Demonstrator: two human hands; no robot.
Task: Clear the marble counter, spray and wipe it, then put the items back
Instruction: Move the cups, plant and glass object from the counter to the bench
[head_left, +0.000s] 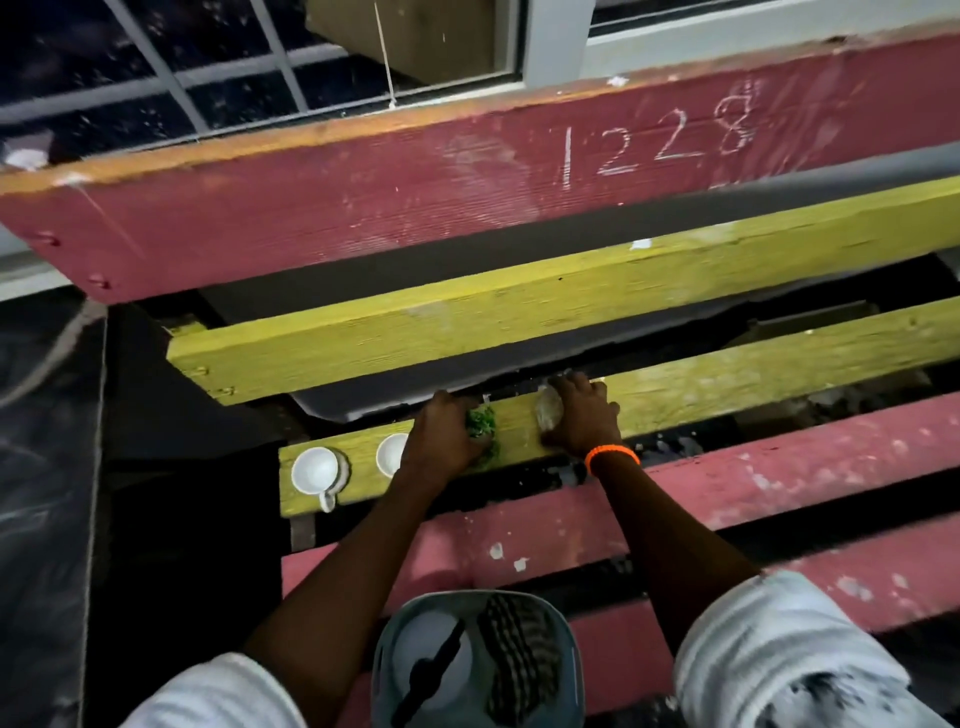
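Marble is hard to make out anywhere in this view: what the hands work over is a yellow plank (701, 395), one of several painted boards, and a dark grey slab (395, 374) shows in the gap behind it, which may be the desk the task means, though I cannot tell. Going left to right along the yellow plank, a white cup (315, 471) with a small handle sits near the plank's left end, and just beside it a second white cup (390, 453) is partly covered by the left wrist. The left hand (447, 436) comes next, its fingers curled down over a green leafy bunch (484, 423), which it appears to be gripping against the wood. Near it the right hand (582, 415), with an orange band (612, 456) at the wrist, has its fingers bent round a pale, crumpled, see-through bag (549, 410) lying on the plank. At the bottom of the view, close to the body, a grey tray (563, 639) holds a white plate with a dark utensil across it and a striped cloth (519, 660). No spray bottle is visible. With items on the plank and both hands on them, I judge this either the clearing or the putting-back stage, but cannot say which; no wetness or wipe marks show to settle it.
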